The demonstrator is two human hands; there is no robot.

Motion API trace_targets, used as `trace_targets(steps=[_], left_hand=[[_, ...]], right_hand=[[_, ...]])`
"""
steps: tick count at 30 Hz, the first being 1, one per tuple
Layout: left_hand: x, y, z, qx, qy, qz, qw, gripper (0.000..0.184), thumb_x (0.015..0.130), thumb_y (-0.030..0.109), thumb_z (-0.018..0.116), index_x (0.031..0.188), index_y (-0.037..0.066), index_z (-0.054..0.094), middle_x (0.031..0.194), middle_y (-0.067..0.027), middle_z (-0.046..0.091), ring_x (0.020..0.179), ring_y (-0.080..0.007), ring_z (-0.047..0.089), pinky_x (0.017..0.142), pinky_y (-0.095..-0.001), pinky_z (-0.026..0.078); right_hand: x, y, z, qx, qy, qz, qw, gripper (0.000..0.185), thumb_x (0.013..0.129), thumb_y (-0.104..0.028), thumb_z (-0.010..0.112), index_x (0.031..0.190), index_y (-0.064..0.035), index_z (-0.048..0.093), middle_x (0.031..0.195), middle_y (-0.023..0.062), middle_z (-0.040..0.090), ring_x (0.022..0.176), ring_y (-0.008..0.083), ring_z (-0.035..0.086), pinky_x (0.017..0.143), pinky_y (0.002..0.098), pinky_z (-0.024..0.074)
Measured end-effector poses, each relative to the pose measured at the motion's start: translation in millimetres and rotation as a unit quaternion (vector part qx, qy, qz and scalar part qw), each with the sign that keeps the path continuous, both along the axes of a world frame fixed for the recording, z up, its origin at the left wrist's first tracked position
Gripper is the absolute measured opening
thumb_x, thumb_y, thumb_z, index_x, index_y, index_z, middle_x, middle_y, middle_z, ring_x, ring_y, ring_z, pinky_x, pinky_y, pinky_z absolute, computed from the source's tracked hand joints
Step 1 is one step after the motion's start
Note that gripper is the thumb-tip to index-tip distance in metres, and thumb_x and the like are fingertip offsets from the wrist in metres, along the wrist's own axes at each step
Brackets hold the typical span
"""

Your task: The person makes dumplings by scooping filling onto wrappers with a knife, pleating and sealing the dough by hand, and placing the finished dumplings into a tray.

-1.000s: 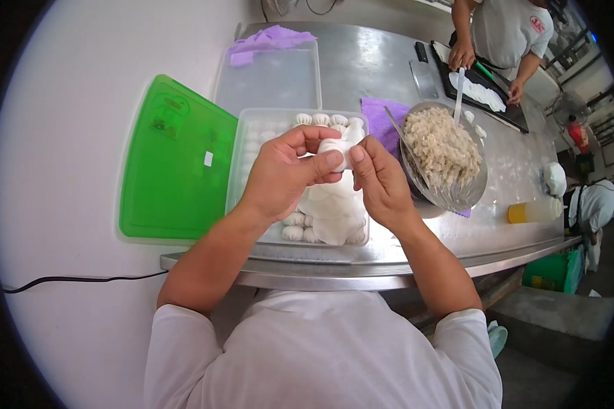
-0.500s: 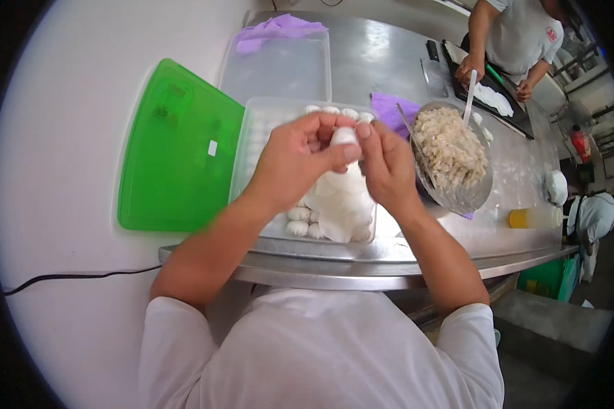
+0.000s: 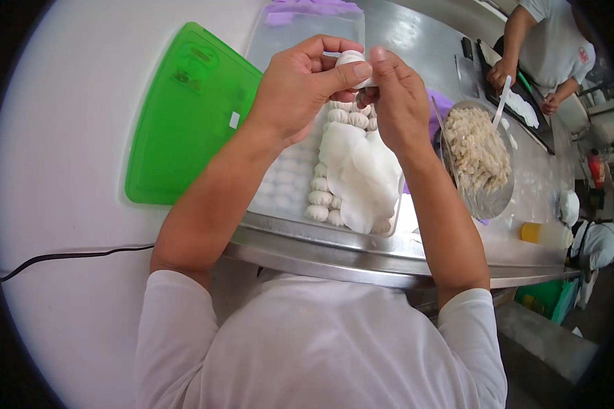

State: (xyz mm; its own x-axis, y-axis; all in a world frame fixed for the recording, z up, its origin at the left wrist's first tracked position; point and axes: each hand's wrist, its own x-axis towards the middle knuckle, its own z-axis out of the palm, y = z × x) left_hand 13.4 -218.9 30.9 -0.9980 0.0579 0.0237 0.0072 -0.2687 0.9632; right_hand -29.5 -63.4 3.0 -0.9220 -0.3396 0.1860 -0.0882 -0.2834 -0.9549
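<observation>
A small white dumpling (image 3: 351, 63) is held up between both hands, above the far part of a plastic tray. My left hand (image 3: 297, 85) is closed around its left side, thumb across the front. My right hand (image 3: 397, 92) pinches the dumpling's right edge with thumb and fingers. Beneath my hands, several pleated dumplings (image 3: 318, 198) sit in rows in the translucent tray (image 3: 266, 213). Over them lies a loose pile of thin white dough wrappers (image 3: 361, 170). The dumpling's far side is hidden by my fingers.
A metal bowl of pale filling (image 3: 477, 150) with a white-handled utensil stands on the right. A green lid (image 3: 191, 129) leans at the left. Purple cloths (image 3: 440, 109) lie about. Across the steel table (image 3: 402, 41), another person (image 3: 552, 48) works at a dark tray. A yellow-based bottle (image 3: 531, 232) lies far right.
Both hands have moved up and away in the view, with the dumpling still between them. The view itself has shifted, so the tray and bowl appear further right.
</observation>
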Motion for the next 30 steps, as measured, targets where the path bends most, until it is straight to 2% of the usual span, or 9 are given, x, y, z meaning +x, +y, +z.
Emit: trace_targets(steps=[5,6,8,9,11,12,14,17,30], left_hand=[[-17,-14,-3,-0.048,-0.009,0.030,0.998,0.039,0.090,0.015,0.077,0.122,0.001,0.061,0.099,-0.0013,0.068,0.090,-0.0084,0.063,0.076,-0.0254,0.054],[-25,-23,-12,-0.048,-0.008,0.030,0.998,0.039,0.090,0.015,0.077,0.122,0.001,0.061,0.099,-0.0013,0.068,0.090,-0.0084,0.063,0.076,-0.0254,0.054],[-44,-41,-41,-0.305,0.036,0.071,0.949,0.042,0.086,0.016,0.080,0.121,0.002,0.061,0.097,-0.0034,0.069,0.089,-0.0118,0.065,0.076,-0.0287,0.054],[-46,-41,-46,-0.305,0.039,0.072,0.949,0.042,0.086,0.016,0.080,0.121,0.002,0.061,0.097,-0.0034,0.069,0.089,-0.0118,0.065,0.076,-0.0287,0.054],[-45,-42,-56,-0.556,0.049,0.053,0.828,0.041,0.082,0.014,0.081,0.117,0.006,0.062,0.096,-0.0077,0.070,0.089,-0.0225,0.067,0.076,-0.0357,0.054],[-45,-42,-64,-0.556,0.048,0.053,0.828,0.041,0.082,0.014,0.081,0.117,0.006,0.062,0.096,-0.0077,0.070,0.089,-0.0225,0.067,0.076,-0.0357,0.054],[-47,-41,-83,-0.597,0.064,0.022,0.799,0.035,0.080,0.010,0.079,0.112,0.009,0.065,0.098,-0.0128,0.068,0.090,-0.0327,0.066,0.080,-0.0404,0.053],[-55,-48,-107,-0.623,0.130,0.001,0.771,0.029,0.081,0.008,0.076,0.109,0.009,0.067,0.103,-0.0139,0.064,0.093,-0.0351,0.064,0.082,-0.0416,0.052],[-52,-30,-126,-0.597,0.139,0.073,0.787,0.025,0.087,0.008,0.069,0.111,0.012,0.064,0.108,-0.0130,0.059,0.097,-0.0354,0.063,0.083,-0.0440,0.052]], right_hand=[[-18,1,0,0.142,0.044,-0.006,0.989,0.044,0.103,-0.042,0.056,0.096,0.0000,0.064,0.077,0.0023,0.061,0.066,0.0087,0.055,0.058,0.0259,0.0499],[-19,3,-1,0.160,-0.029,-0.007,0.987,0.043,0.102,-0.041,0.058,0.101,0.0008,0.064,0.081,0.0038,0.062,0.068,0.0098,0.057,0.061,0.0269,0.0508],[-24,13,-5,0.177,-0.099,-0.011,0.979,0.042,0.101,-0.040,0.060,0.106,0.0017,0.063,0.084,0.0053,0.064,0.070,0.0109,0.058,0.063,0.0279,0.0518],[-28,22,-11,0.239,-0.061,0.006,0.969,0.042,0.101,-0.039,0.061,0.108,0.0022,0.062,0.087,0.0062,0.065,0.071,0.0116,0.059,0.065,0.0276,0.0519],[-31,36,-19,0.306,-0.030,0.034,0.951,0.039,0.099,-0.035,0.063,0.109,0.0028,0.062,0.090,0.0070,0.067,0.073,0.0113,0.059,0.069,0.0266,0.0516],[-29,40,-21,0.306,-0.031,0.034,0.951,0.039,0.099,-0.035,0.063,0.109,0.0028,0.062,0.090,0.0070,0.067,0.073,0.0113,0.059,0.069,0.0266,0.0516],[-23,49,-26,0.306,-0.018,0.024,0.952,0.032,0.097,-0.028,0.065,0.098,0.0039,0.061,0.081,0.0051,0.063,0.066,0.0105,0.056,0.060,0.0268,0.0468],[-20,62,-33,0.304,-0.023,0.044,0.951,0.031,0.097,-0.027,0.065,0.097,0.0036,0.061,0.079,0.0038,0.062,0.066,0.0100,0.056,0.061,0.0264,0.0463],[-10,91,-46,0.347,-0.056,0.059,0.934,0.028,0.098,-0.026,0.066,0.103,0.0015,0.062,0.085,0.0024,0.063,0.074,0.0090,0.056,0.067,0.0251,0.0480]])
